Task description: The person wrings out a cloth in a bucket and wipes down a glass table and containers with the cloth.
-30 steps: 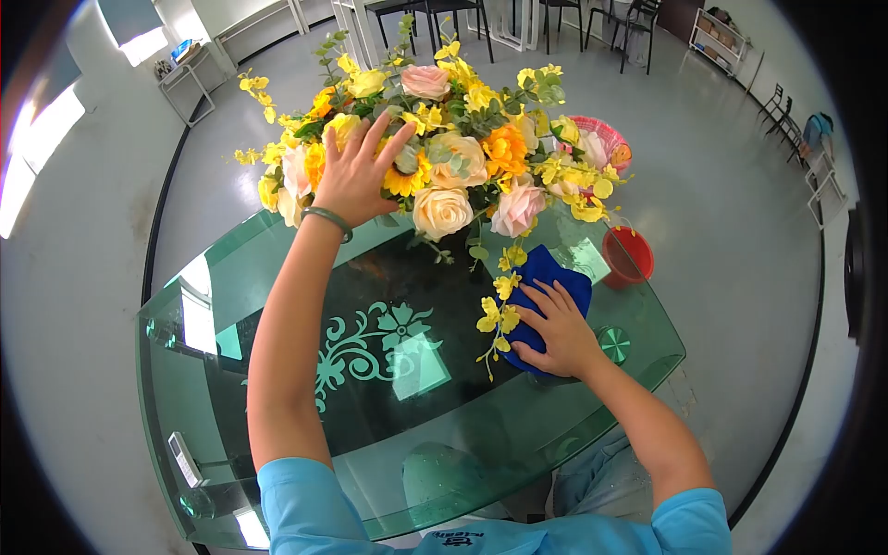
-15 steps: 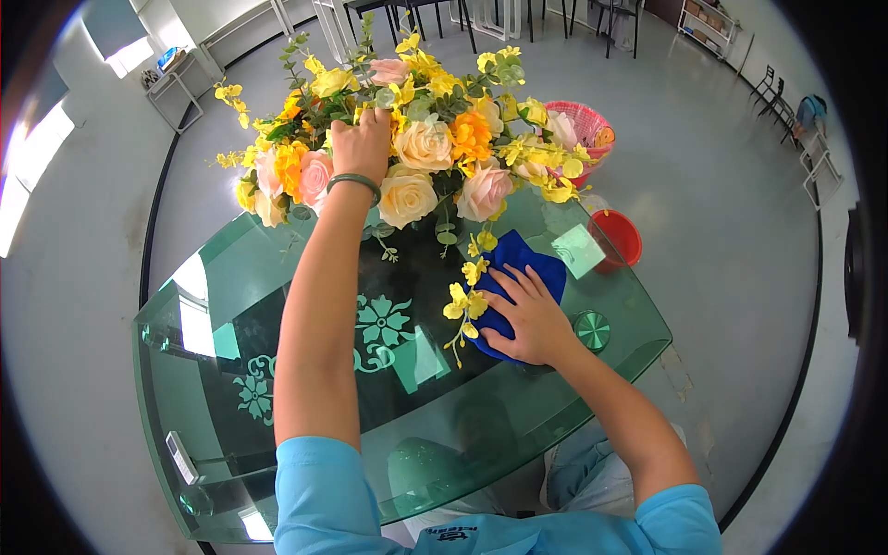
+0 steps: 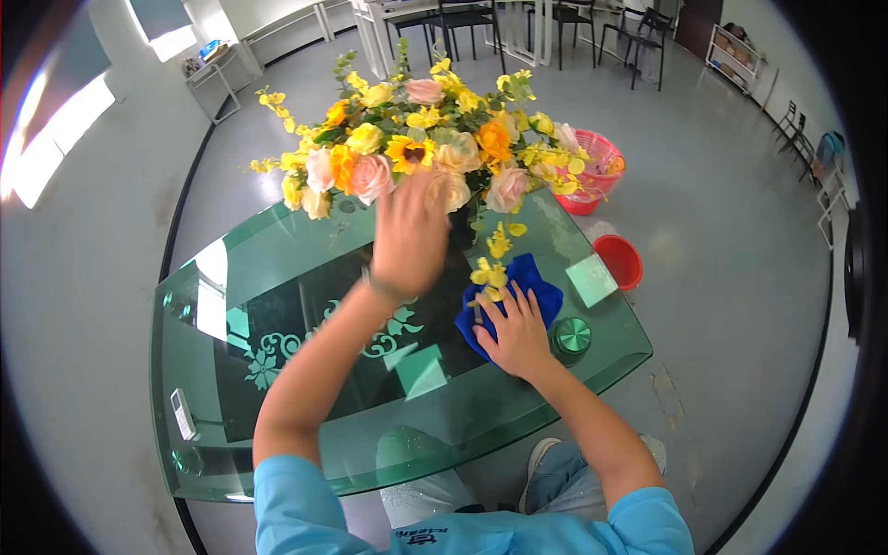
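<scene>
A large flower arrangement (image 3: 495, 139) of yellow, orange, cream and pink blooms stands at the far side of the glass table (image 3: 305, 481). In front of it my left hand (image 3: 410, 236) is raised, smeared by motion, its fingers stretched towards the blooms with nothing seen in them. Whether it touches a petal I cannot tell. My right hand (image 3: 518, 338) lies spread on a blue cloth (image 3: 541, 282) on the glass. A drooping yellow flower sprig (image 3: 490, 273) hangs down over the cloth, close to the right fingers.
A white remote control (image 3: 182, 413) lies at the table's left. Beyond the right edge stand a red bucket (image 3: 618, 263) and a pink basket (image 3: 592, 166). Black chairs (image 3: 467, 28) are at the back. A person (image 3: 826, 155) is at the far right.
My left hand has come out of the flowers and back towards me, showing a sunflower. My right hand stays on the cloth. The view has shifted.
</scene>
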{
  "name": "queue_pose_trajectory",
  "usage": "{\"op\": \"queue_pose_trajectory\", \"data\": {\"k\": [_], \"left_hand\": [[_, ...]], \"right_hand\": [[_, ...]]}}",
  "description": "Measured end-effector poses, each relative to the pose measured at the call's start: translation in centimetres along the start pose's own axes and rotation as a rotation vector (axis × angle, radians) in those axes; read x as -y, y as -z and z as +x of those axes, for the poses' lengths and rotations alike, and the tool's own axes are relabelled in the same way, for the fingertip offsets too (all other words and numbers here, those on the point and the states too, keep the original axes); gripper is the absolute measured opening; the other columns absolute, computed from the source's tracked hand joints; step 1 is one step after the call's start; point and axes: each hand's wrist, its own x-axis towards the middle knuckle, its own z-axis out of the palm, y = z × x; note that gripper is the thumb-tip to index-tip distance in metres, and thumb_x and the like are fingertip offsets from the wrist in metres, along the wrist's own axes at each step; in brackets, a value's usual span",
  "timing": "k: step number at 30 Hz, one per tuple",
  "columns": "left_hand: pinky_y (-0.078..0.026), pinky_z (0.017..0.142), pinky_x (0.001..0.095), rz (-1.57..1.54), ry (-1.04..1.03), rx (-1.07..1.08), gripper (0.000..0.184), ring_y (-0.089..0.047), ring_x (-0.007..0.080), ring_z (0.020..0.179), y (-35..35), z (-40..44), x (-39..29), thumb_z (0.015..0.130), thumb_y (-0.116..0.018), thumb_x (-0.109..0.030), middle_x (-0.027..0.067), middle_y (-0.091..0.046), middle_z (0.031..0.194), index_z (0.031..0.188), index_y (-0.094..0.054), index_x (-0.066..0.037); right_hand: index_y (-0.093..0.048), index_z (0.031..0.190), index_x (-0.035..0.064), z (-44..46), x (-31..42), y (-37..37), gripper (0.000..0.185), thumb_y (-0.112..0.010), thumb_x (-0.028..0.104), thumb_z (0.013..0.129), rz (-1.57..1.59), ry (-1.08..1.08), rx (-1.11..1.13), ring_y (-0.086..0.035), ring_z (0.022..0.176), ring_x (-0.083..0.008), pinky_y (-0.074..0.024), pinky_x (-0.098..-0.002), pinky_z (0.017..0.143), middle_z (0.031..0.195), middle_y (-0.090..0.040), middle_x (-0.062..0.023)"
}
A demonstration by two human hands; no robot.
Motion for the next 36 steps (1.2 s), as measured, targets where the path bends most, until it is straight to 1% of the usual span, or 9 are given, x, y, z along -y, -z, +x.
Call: {"op": "queue_pose_trajectory", "data": {"k": [3, 7, 11, 13, 17, 20, 23, 31, 36], "left_hand": [[-0.026, 0.108, 0.0503, -0.397, -0.052, 0.278, 0.059, -0.034, 0.0364, 0.129, 4.2, -9.0, -5.7, 0.077, -0.062, -0.018, 0.0212, -0.038, 0.137, 0.130, -0.044, 0.000], [-0.023, 0.107, 0.0541, -0.603, 0.092, 0.478, 0.065, -0.032, 0.0349, 0.131, 6.5, -14.1, -10.1, 0.086, -0.055, -0.034, 0.0178, -0.030, 0.145, 0.138, -0.033, -0.001], [-0.023, 0.107, 0.0538, -0.390, 0.125, 0.592, 0.065, -0.031, 0.0325, 0.132, 2.5, -17.1, -8.6, 0.086, -0.054, -0.038, 0.0144, -0.031, 0.145, 0.138, -0.036, -0.004], [-0.023, 0.106, 0.0541, -0.271, -0.074, 0.441, 0.061, -0.033, 0.0308, 0.131, 0.2, -16.4, -5.1, 0.084, -0.057, -0.035, 0.0123, -0.036, 0.142, 0.135, -0.040, -0.006], [-0.028, 0.107, 0.0462, -0.059, 0.297, 0.512, 0.051, -0.038, 0.0313, 0.125, -4.0, -13.1, 4.2, 0.079, -0.062, -0.027, 0.0130, -0.047, 0.127, 0.125, -0.051, -0.006], [-0.029, 0.106, 0.0431, -0.367, 0.534, 0.481, 0.055, -0.037, 0.0355, 0.125, -9.2, -12.5, 9.7, 0.082, -0.059, -0.034, 0.0168, -0.046, 0.131, 0.127, -0.049, -0.004], [-0.019, 0.110, 0.0467, -0.175, 0.795, 0.501, 0.076, -0.027, 0.0381, 0.134, -9.1, -9.1, 7.4, 0.083, -0.044, -0.061, 0.0223, -0.031, 0.145, 0.137, -0.040, -0.007], [-0.025, 0.104, 0.0569, -0.293, -0.006, 0.436, 0.061, -0.034, 0.0312, 0.131, -5.3, -12.8, -0.6, 0.084, -0.053, -0.046, 0.0128, -0.040, 0.140, 0.135, -0.043, -0.016], [-0.029, 0.101, 0.0567, -0.107, 0.082, 0.593, 0.054, -0.034, 0.0267, 0.132, -4.0, -13.1, 5.9, 0.087, -0.052, -0.036, 0.0072, -0.037, 0.143, 0.136, -0.042, -0.017]], "right_hand": [[-0.048, 0.127, 0.0062, -2.7, 2.5, 1.1, 0.051, -0.058, 0.030, 0.083, 0.116, 0.023, 0.045, -0.036, 0.125, -0.0424, -0.0244, -0.0568, 0.104, 0.134, -0.039, -0.0248], [-0.047, 0.126, 0.0012, -4.8, 4.0, 3.8, 0.046, -0.051, 0.004, 0.081, 0.916, 0.099, 0.238, -0.037, 0.128, -0.0366, -0.0285, -0.0445, 0.106, 0.134, -0.040, -0.0243], [-0.049, 0.122, 0.0012, -5.1, 0.8, 6.6, 0.040, -0.052, 0.003, 0.082, 0.640, -0.132, -0.035, -0.038, 0.126, -0.0381, -0.0308, -0.0423, 0.105, 0.134, -0.040, -0.0229], [-0.048, 0.123, 0.0028, -4.2, -3.1, 7.7, 0.041, -0.054, 0.013, 0.084, 0.106, -0.146, -0.119, -0.037, 0.125, -0.0396, -0.0287, -0.0465, 0.105, 0.134, -0.039, -0.0224], [-0.046, 0.126, 0.0052, -5.7, -7.3, 5.1, 0.045, -0.053, 0.023, 0.086, -0.164, -0.230, -0.050, -0.034, 0.126, -0.0400, -0.0248, -0.0522, 0.105, 0.134, -0.040, -0.0199], [-0.044, 0.128, 0.0061, -5.3, -6.7, 5.3, 0.048, -0.052, 0.026, 0.086, -0.201, -0.240, 0.018, -0.032, 0.127, -0.0397, -0.0220, -0.0566, 0.105, 0.135, -0.041, -0.0149], [-0.044, 0.128, 0.0061, -5.4, -6.9, 5.2, 0.048, -0.053, 0.026, 0.085, -0.212, -0.243, 0.028, -0.032, 0.127, -0.0395, -0.0221, -0.0564, 0.105, 0.135, -0.041, -0.0151], [-0.044, 0.128, 0.0066, -5.4, -6.6, 5.3, 0.047, -0.052, 0.026, 0.086, -0.213, -0.240, 0.026, -0.031, 0.127, -0.0391, -0.0215, -0.0564, 0.106, 0.136, -0.041, -0.0141], [-0.044, 0.128, 0.0070, -5.4, -6.6, 5.4, 0.047, -0.052, 0.026, 0.086, -0.193, -0.232, 0.021, -0.032, 0.127, -0.0387, -0.0217, -0.0564, 0.106, 0.136, -0.041, -0.0137]]}}
